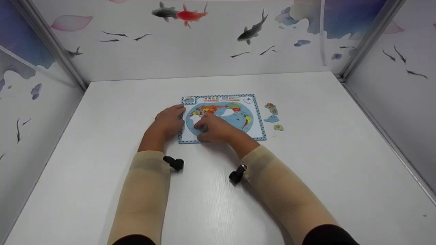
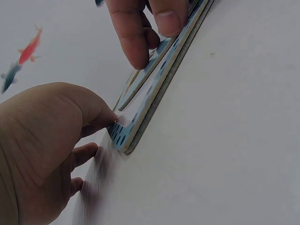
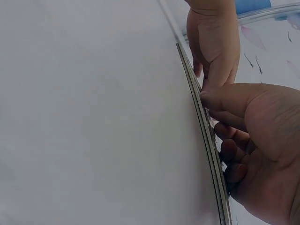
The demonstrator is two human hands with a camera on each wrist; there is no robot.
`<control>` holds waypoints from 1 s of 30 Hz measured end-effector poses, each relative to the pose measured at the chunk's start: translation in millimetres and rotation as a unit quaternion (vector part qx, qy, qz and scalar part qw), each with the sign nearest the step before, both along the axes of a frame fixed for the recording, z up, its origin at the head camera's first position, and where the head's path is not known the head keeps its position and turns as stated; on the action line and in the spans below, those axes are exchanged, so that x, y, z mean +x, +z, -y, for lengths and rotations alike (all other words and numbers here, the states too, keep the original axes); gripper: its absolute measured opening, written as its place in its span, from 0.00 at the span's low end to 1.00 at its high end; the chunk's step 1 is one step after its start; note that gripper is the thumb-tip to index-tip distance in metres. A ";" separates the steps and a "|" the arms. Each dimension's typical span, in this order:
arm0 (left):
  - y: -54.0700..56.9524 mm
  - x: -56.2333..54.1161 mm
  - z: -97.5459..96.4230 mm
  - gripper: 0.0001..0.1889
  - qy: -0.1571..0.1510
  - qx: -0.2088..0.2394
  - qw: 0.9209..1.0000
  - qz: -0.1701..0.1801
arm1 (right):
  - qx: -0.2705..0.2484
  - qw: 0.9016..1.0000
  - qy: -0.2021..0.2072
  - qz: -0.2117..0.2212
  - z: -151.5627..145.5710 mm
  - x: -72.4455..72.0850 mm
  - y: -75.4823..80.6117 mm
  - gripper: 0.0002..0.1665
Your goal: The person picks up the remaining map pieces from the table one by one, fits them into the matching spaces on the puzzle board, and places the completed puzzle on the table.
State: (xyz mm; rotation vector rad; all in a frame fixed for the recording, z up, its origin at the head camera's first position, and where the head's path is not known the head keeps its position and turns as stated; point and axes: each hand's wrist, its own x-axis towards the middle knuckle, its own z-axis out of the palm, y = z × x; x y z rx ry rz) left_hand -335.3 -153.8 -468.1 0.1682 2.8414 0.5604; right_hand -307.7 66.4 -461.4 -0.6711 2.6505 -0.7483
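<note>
A world map puzzle board (image 1: 221, 139) with a blue dotted border lies flat on the white table. My left hand (image 1: 169, 120) rests at its left edge, and in the left wrist view the thumb (image 2: 101, 110) touches the board's corner while other fingers reach down beside it. Bent over the lower left of the map is my right hand (image 1: 216, 128), index finger and thumb close together at the board. I cannot tell whether a piece sits between them. White gaps show in the map beside and above this hand. In the right wrist view its other fingers (image 3: 234, 172) are curled.
Right of the board lie a multicoloured puzzle piece (image 1: 271, 108), a blue piece (image 1: 271, 118) and a small yellow-green piece (image 1: 278, 127). White panels printed with fish and petals enclose the table (image 1: 211, 197) at the back and both sides.
</note>
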 end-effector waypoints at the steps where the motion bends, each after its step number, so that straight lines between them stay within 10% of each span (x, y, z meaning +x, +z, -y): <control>1: 0.5 0.2 0.0 0.33 0.000 0.001 1.000 0.001 | 0.001 1.000 -0.002 0.002 0.2 -0.1 0.2 0.28; 30: 0.7 -1.9 0.0 0.34 0.007 0.006 1.000 0.011 | -0.042 0.998 -0.031 0.045 -10.7 0.0 15.1 0.27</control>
